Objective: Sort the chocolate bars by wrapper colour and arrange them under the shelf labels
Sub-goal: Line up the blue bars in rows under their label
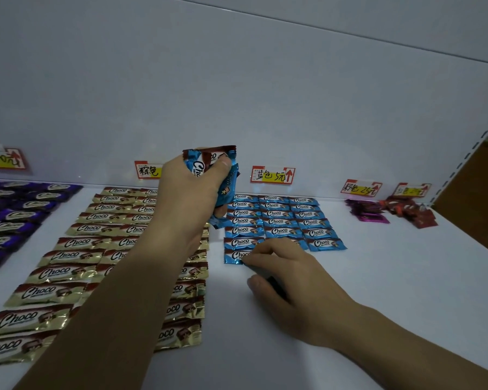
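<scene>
Clamped fingers and thumb of the left hand point(192, 187) around a bunch of blue bars point(197, 167), raised above the shelf point(378, 277). Curled fingers of the right hand point(288, 274) over the right end of the nearest blue bar point(234, 256), flat at the near end of the blue rows point(276, 220), right of the gold rows point(76, 243), near the blue label point(272, 174).

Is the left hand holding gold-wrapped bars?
No: the left hand grips a bunch of blue-wrapped bars, raised above the gold rows on the shelf.
</scene>
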### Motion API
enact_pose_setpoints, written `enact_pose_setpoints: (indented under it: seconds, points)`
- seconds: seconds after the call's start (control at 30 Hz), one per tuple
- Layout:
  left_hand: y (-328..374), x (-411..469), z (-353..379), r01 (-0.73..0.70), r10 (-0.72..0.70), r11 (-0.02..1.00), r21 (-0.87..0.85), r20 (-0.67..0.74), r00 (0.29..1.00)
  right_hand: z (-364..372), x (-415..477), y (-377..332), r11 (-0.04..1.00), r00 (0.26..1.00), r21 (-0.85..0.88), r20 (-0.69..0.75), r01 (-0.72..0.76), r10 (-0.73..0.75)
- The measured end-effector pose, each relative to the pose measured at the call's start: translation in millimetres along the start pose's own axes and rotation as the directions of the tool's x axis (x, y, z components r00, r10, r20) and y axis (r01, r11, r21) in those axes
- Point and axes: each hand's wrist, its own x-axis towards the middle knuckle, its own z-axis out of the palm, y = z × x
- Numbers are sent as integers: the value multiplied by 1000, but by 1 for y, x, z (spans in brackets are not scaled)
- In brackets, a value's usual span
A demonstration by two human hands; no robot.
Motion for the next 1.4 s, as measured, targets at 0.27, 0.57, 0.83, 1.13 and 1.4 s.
enact_pose_setpoints:
  seconds: [0.27,0.57,0.83,1.13,1.4]
  points:
    - [4,-19,14,47,-48,999,17,73,996,-35,14,-6,703,910,711,-290,-2,296]
    - [4,-28,28,200,-194,974,-109,62,979,-61,39,-3,420,955,903,-41,-90,294]
    - [8,-20,20,405,-399,863,-302,84,913,-56,6,56,963,901,259,-431,81,40]
    - [11,-22,14,498,-457,757,-423,200,866,-10,-31,76,993,968,-80,-229,88,-104]
    - [8,-21,16,514,-461,752,-413,228,858,-6,-30,65,1000,974,-28,-224,15,-21]
